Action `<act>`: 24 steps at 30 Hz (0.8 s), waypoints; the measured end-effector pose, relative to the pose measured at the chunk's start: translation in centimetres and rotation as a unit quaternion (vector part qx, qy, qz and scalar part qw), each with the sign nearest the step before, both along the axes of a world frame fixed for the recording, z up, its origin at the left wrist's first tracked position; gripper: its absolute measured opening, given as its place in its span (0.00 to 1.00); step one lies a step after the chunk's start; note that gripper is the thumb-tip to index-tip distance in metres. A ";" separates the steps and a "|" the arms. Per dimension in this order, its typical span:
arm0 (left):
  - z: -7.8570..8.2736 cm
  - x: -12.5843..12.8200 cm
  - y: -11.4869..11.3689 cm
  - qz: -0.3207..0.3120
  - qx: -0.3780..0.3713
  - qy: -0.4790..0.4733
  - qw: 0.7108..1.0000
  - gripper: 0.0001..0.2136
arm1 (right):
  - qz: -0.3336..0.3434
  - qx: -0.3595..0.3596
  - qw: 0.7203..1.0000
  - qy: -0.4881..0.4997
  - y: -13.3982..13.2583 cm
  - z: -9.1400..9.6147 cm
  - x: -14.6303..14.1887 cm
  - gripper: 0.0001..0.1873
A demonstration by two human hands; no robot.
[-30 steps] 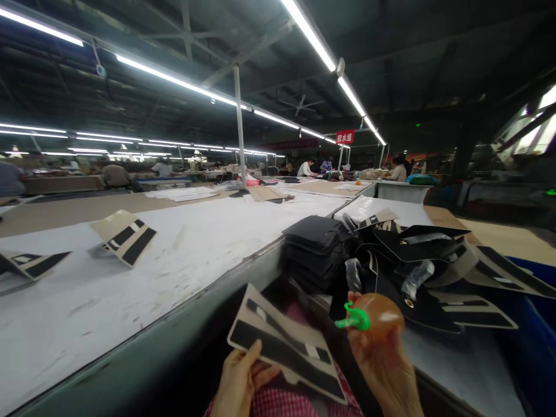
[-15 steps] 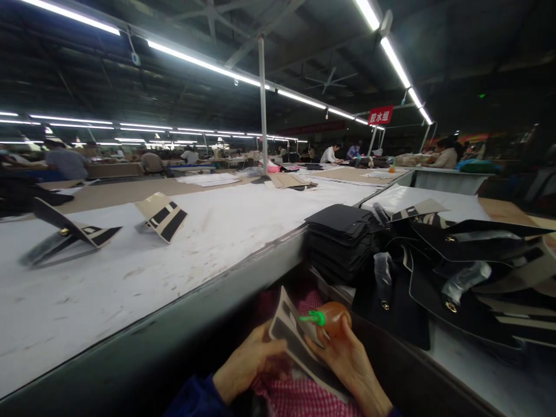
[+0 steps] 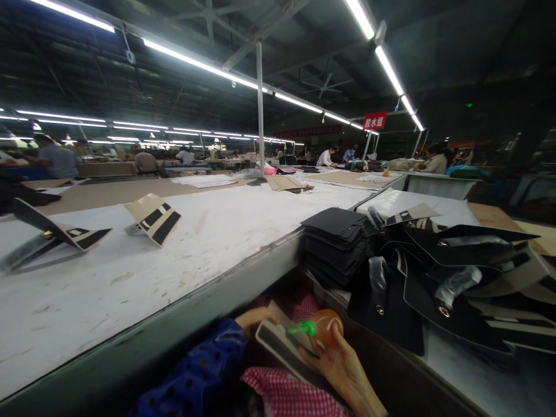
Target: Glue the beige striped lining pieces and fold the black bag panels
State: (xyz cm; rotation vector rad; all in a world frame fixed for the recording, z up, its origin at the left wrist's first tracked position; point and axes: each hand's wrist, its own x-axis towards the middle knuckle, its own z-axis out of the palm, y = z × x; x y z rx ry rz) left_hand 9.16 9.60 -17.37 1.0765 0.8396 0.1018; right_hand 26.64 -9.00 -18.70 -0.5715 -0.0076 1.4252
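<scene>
My right hand (image 3: 343,366) is wrapped round a squeeze bottle (image 3: 326,327) of amber liquid with a green nozzle. The bottle lies on its side, its nozzle pointing left over a beige and black panel (image 3: 284,350). The fingers of this hand also reach the panel's right side. My left hand (image 3: 259,315) is at the panel's far left edge, holding it, with most fingers hidden behind it. The panel is tilted and bent above my lap, over a pink checked cloth (image 3: 291,394). A blue dotted sleeve (image 3: 200,370) covers my left forearm.
A stack of black panels (image 3: 336,243) stands by the table corner. Black pieces with plastic-wrapped straps (image 3: 458,286) are heaped on the right table. Two folded pieces, one a beige and black piece (image 3: 154,220), stand on the white table (image 3: 208,237). People work farther back.
My left hand has moved up and away to the panel's far edge, bringing the blue sleeve into view. The panel has tilted and bent. The bottle stays in my right hand, slightly lower and further left.
</scene>
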 end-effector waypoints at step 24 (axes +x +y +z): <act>11.7 -6.0 -11.8 0.263 0.068 -0.183 0.945 0.22 | -0.260 0.151 0.875 -0.379 -2.5 17.1 -1.8 0.47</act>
